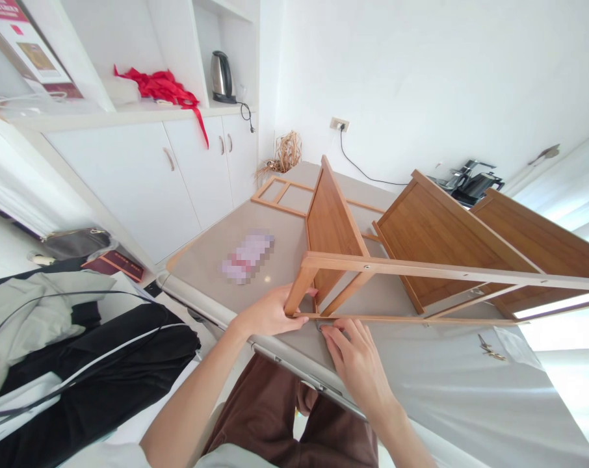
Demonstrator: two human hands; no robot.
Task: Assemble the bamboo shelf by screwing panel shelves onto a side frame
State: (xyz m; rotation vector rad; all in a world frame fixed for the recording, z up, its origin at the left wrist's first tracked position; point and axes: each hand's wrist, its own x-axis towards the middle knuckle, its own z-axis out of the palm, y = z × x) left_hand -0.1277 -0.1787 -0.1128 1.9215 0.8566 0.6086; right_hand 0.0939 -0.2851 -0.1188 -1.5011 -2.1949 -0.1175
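Note:
A wooden shelf rack lies on its side on the grey table, its several boards standing up between slim rails. My left hand is closed around the near left corner of the rack, with the thumb by the lower rail and fingers behind the end piece. Just right of it, my right hand pinches a small grey metal piece against the lower rail; its kind is too small to tell. Screw holes show along the upper rail. Several loose screws lie to the right beside a clear plastic bag.
A blurred pale packet rests on the table, left of the rack. Behind stand dried stalks and a dark kettle set. White cabinets line the left, near piled clothes and cables.

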